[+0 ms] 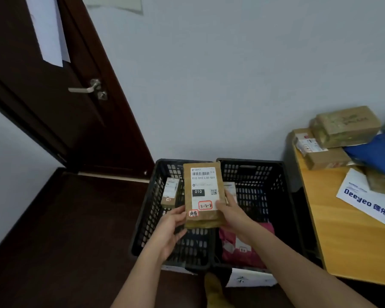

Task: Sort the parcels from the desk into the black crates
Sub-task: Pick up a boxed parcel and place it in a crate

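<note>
With your left hand (172,225) and right hand (228,210) both gripping the brown parcel (203,194) upright over the divide between the left crate (149,210) and right crate (282,196), read its handwritten label first, then lower it flat into the matching one.

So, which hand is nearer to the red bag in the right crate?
The right hand: it grips the brown parcel almost directly above the red bag. The left hand holds the parcel's other side, over the left crate.
</note>
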The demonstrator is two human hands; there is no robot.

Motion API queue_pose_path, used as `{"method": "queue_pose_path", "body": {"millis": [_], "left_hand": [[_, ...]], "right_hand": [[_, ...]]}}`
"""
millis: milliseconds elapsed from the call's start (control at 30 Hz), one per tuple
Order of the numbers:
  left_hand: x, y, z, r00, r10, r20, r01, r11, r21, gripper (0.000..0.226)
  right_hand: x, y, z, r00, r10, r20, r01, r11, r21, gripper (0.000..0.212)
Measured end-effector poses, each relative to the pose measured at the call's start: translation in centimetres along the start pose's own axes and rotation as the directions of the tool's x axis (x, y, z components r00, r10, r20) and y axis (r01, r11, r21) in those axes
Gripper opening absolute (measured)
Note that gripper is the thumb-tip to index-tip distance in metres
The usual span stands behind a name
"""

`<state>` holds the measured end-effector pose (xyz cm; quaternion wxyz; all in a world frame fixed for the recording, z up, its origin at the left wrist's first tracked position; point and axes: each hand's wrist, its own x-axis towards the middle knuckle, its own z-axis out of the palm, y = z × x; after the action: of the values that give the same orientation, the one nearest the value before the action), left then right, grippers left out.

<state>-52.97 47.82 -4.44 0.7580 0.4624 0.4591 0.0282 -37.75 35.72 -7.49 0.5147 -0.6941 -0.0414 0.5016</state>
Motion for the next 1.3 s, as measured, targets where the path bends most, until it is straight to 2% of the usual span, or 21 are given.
{"method": "queue_pose_path", "body": {"millis": [100, 333, 533, 733, 833, 933, 1133, 1300], "left_hand": [[2.7, 0.8, -1.5, 0.997, -0.025, -0.066, 0.024, 1.0, -0.009, 0.031], [9.5, 2.2, -5.4, 0.971, -0.141, -0.191, 0.147, 0.989, 0.02, 0.03], [16.7, 0.1, -6.7, 0.949, -0.243, -0.202, 0.261, 0.963, 0.066, 0.026], [24.8, -5.0, -7.5, 0.942, -0.289, -0.172, 0.308, 0.947, 0.096, 0.028], [29.0, -7.6, -8.4, 0.944, -0.294, -0.148, 0.313, 0.94, 0.132, 0.034], [33.0, -9.8, -9.3, 0.935, -0.329, -0.133, 0.341, 0.936, 0.084, 0.038], [40.0, -12.7, -10.2, 0.942, -0.293, -0.161, 0.291, 0.956, -0.034, 0.04], [43.8, -14.1, -10.9, 0.95, -0.232, -0.21, 0.235, 0.972, -0.011, 0.042]], "right_hand": [[3.0, -0.6, 1.8, 0.999, 0.006, 0.04, -0.005, 1.0, -0.024, 0.052], [10.0, -0.1, 5.5, 0.984, 0.144, 0.105, -0.143, 0.99, -0.014, 0.059], [16.9, 3.8, 5.9, 0.969, 0.247, 0.006, -0.245, 0.964, -0.1, 0.064], [24.4, 10.3, 6.5, 0.946, 0.301, -0.12, -0.308, 0.95, -0.051, 0.065], [28.0, 13.0, 7.4, 0.928, 0.299, -0.225, -0.315, 0.948, -0.041, 0.056], [31.4, 14.5, 8.2, 0.919, 0.283, -0.275, -0.296, 0.955, -0.009, 0.055], [38.3, 16.3, 8.4, 0.921, 0.232, -0.313, -0.246, 0.969, -0.004, 0.052], [41.4, 17.0, 8.0, 0.94, 0.188, -0.286, -0.218, 0.973, -0.078, 0.063]]}}
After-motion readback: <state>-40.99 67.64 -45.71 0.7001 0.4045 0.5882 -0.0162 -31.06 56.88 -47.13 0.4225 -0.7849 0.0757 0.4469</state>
